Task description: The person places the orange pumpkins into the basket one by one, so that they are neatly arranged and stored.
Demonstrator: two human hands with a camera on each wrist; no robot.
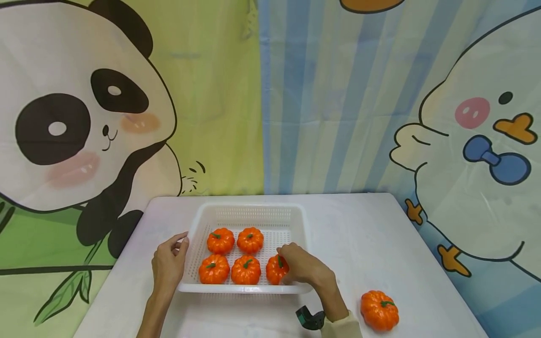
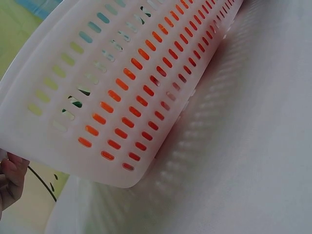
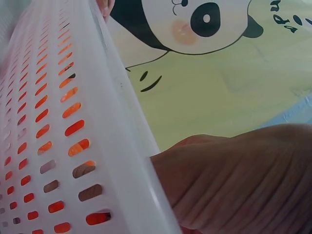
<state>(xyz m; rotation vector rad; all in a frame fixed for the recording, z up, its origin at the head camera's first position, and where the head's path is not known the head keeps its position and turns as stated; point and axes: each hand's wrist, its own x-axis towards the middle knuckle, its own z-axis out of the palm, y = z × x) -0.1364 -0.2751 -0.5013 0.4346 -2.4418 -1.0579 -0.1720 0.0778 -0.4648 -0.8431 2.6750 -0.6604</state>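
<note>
A white plastic basket (image 1: 245, 290) with slotted walls stands on the table, several small orange pumpkins (image 1: 246, 270) with green stems inside it. My right hand (image 1: 305, 265) reaches over the right front of the basket and grips a pumpkin (image 1: 275, 269) at the right end of the front row. In the right wrist view the front wall hides most of that grip; the back of the hand (image 3: 234, 170) shows above the rim. At the left rim is my left hand (image 1: 168, 263), its fingertips against or close to the basket's edge, fingers loosely bent.
Another orange pumpkin (image 1: 379, 311) sits on the white table (image 1: 351, 225), right of the basket and near my right forearm. A dark wrist device (image 1: 310, 319) is on the right wrist. Behind the table hangs a cartoon curtain (image 1: 220, 94).
</note>
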